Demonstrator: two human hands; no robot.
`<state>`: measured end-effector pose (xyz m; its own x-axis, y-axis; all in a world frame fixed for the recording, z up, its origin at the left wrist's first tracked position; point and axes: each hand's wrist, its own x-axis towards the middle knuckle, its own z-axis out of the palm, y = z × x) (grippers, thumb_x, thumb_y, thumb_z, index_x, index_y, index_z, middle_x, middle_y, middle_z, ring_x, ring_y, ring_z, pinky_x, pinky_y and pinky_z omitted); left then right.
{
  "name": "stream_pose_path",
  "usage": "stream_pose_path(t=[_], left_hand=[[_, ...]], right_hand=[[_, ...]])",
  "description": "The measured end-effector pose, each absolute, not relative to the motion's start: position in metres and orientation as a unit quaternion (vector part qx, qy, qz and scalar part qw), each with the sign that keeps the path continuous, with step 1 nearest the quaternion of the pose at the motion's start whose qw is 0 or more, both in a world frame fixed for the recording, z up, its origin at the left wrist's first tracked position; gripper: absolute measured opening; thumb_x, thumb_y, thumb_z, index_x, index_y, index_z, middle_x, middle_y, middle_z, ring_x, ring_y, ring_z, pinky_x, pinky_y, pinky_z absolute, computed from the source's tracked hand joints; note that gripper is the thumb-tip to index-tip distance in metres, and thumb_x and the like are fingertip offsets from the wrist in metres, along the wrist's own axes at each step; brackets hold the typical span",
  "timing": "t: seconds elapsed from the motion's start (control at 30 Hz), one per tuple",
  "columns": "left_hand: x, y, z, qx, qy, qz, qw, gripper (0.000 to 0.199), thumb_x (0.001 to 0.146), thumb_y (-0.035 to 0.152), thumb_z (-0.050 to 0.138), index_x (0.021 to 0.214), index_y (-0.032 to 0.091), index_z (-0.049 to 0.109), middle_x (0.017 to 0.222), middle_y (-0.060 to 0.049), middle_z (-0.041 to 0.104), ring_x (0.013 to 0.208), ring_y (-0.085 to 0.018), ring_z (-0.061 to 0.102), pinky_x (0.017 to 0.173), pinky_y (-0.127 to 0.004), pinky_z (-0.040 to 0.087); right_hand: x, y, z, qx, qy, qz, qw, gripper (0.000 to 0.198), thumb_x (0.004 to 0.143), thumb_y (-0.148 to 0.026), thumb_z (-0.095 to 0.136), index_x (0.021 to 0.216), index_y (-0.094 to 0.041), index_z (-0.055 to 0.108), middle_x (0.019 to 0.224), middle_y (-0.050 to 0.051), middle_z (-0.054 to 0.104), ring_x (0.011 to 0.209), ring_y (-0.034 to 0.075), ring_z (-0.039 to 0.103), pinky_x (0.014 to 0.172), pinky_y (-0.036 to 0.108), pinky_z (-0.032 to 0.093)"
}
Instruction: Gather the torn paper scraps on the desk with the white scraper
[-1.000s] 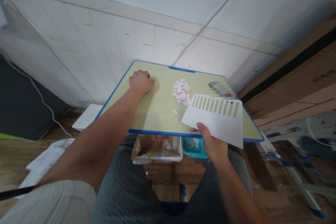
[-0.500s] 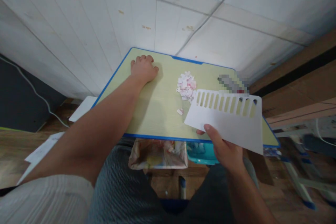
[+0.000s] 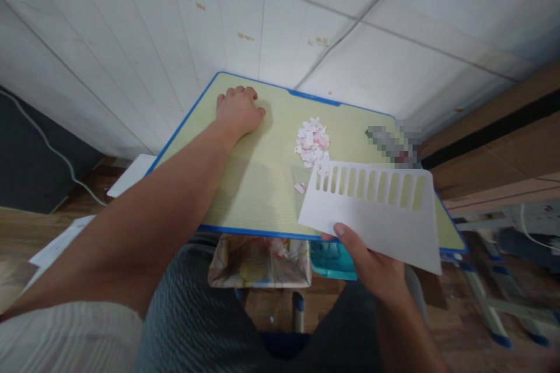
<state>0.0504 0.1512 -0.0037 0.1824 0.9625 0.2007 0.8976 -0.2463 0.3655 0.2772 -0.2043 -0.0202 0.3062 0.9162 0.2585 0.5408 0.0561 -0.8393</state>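
My right hand [image 3: 371,262] grips the lower edge of a white card with a row of cut-out slots [image 3: 363,210], thumb on top and the other fingers mostly hidden beneath. The card is tilted above the front right of a pale yellow tabletop with a blue rim [image 3: 258,192]. Just beyond its upper left corner lies a heap of small torn paper scraps [image 3: 312,141], with a loose scrap [image 3: 300,187] nearer me. My left hand [image 3: 240,108] rests palm down at the back left of the tabletop, its fingers apart and slightly bent, holding nothing.
A pixelated item [image 3: 394,143] lies at the back right of the tabletop. Below the front edge are a lined bin [image 3: 258,271] and a turquoise basin [image 3: 335,268]. A white panelled wall [image 3: 262,29] stands behind, with cardboard boxes [image 3: 503,140] on the right.
The slotted card has shifted slightly left and toward me in my right hand, its slots now facing up more squarely. My left hand stays in place. The view has moved a little.
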Motion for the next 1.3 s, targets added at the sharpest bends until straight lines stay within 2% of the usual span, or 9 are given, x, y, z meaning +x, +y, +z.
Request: stream_pose_path(t=[0.2, 0.33, 0.67, 0.83, 0.9, 1.0, 1.1, 1.2, 1.3], left_hand=[[0.051, 0.142, 0.006, 0.764, 0.613, 0.19, 0.07, 0.05, 0.111, 0.035, 0.064, 0.158, 0.019, 0.071, 0.168, -0.017, 0.068, 0.161, -0.042, 0.056, 0.139, -0.057, 0.042], [0.051, 0.145, 0.003, 0.763, 0.612, 0.193, 0.076, 0.054, 0.109, 0.037, 0.064, 0.159, 0.019, 0.072, 0.168, -0.02, 0.068, 0.162, -0.045, 0.055, 0.138, -0.058, 0.041], [0.049, 0.151, -0.005, 0.764, 0.609, 0.197, 0.074, 0.057, 0.111, 0.048, 0.066, 0.162, 0.023, 0.07, 0.168, -0.018, 0.067, 0.162, -0.047, 0.053, 0.138, -0.058, 0.04], [0.05, 0.151, -0.005, 0.766, 0.605, 0.201, 0.081, 0.06, 0.109, 0.045, 0.067, 0.164, 0.022, 0.069, 0.17, -0.019, 0.065, 0.166, -0.048, 0.05, 0.139, -0.061, 0.039], [0.05, 0.151, -0.005, 0.764, 0.606, 0.204, 0.085, 0.063, 0.106, 0.043, 0.067, 0.166, 0.022, 0.068, 0.169, -0.019, 0.066, 0.167, -0.05, 0.049, 0.14, -0.063, 0.038], [0.051, 0.151, -0.005, 0.762, 0.608, 0.207, 0.084, 0.062, 0.105, 0.041, 0.067, 0.165, 0.022, 0.07, 0.169, -0.019, 0.066, 0.166, -0.049, 0.05, 0.139, -0.063, 0.038], [0.05, 0.149, -0.005, 0.759, 0.613, 0.209, 0.074, 0.058, 0.106, 0.04, 0.066, 0.161, 0.024, 0.072, 0.167, -0.017, 0.068, 0.162, -0.046, 0.054, 0.138, -0.059, 0.041], [0.05, 0.145, -0.003, 0.759, 0.615, 0.206, 0.063, 0.055, 0.107, 0.039, 0.065, 0.159, 0.026, 0.074, 0.165, -0.016, 0.07, 0.158, -0.044, 0.057, 0.136, -0.058, 0.044], [0.054, 0.139, 0.002, 0.764, 0.615, 0.187, 0.048, 0.053, 0.109, 0.038, 0.061, 0.158, 0.022, 0.075, 0.164, -0.019, 0.071, 0.156, -0.045, 0.059, 0.134, -0.059, 0.045]], right_hand=[[0.267, -0.205, -0.017, -0.648, -0.553, 0.215, 0.478, 0.032, 0.108, -0.054, 0.083, 0.085, -0.033, 0.092, 0.089, 0.004, 0.091, 0.094, 0.031, 0.087, 0.115, 0.049, 0.068], [0.267, -0.205, -0.017, -0.652, -0.543, 0.231, 0.476, 0.035, 0.109, -0.055, 0.08, 0.084, -0.033, 0.091, 0.091, 0.004, 0.091, 0.098, 0.031, 0.086, 0.117, 0.049, 0.066], [0.269, -0.206, -0.015, -0.639, -0.55, 0.255, 0.473, 0.036, 0.109, -0.057, 0.081, 0.085, -0.031, 0.09, 0.087, 0.004, 0.089, 0.089, 0.03, 0.084, 0.106, 0.048, 0.069], [0.27, -0.206, -0.015, -0.633, -0.557, 0.253, 0.475, 0.029, 0.108, -0.053, 0.083, 0.091, -0.031, 0.093, 0.094, 0.005, 0.092, 0.095, 0.031, 0.086, 0.104, 0.047, 0.071], [0.269, -0.207, -0.015, -0.624, -0.564, 0.269, 0.469, 0.026, 0.106, -0.051, 0.085, 0.092, -0.031, 0.094, 0.093, 0.005, 0.092, 0.094, 0.031, 0.086, 0.097, 0.045, 0.073], [0.271, -0.205, -0.011, -0.62, -0.55, 0.282, 0.483, 0.028, 0.105, -0.05, 0.085, 0.083, -0.031, 0.09, 0.084, 0.004, 0.089, 0.085, 0.031, 0.084, 0.089, 0.044, 0.072], [0.287, -0.189, -0.001, -0.633, -0.536, 0.258, 0.495, 0.04, 0.107, -0.049, 0.078, 0.072, -0.031, 0.081, 0.072, 0.002, 0.08, 0.078, 0.03, 0.08, 0.1, 0.048, 0.069], [0.317, -0.156, 0.017, -0.647, -0.554, 0.172, 0.495, 0.042, 0.101, -0.046, 0.077, 0.062, -0.032, 0.074, 0.072, 0.002, 0.08, 0.083, 0.032, 0.08, 0.114, 0.051, 0.064], [0.342, -0.114, 0.038, -0.632, -0.599, 0.156, 0.467, 0.037, 0.091, -0.05, 0.08, 0.059, -0.033, 0.073, 0.072, 0.002, 0.081, 0.081, 0.032, 0.08, 0.102, 0.048, 0.068]])
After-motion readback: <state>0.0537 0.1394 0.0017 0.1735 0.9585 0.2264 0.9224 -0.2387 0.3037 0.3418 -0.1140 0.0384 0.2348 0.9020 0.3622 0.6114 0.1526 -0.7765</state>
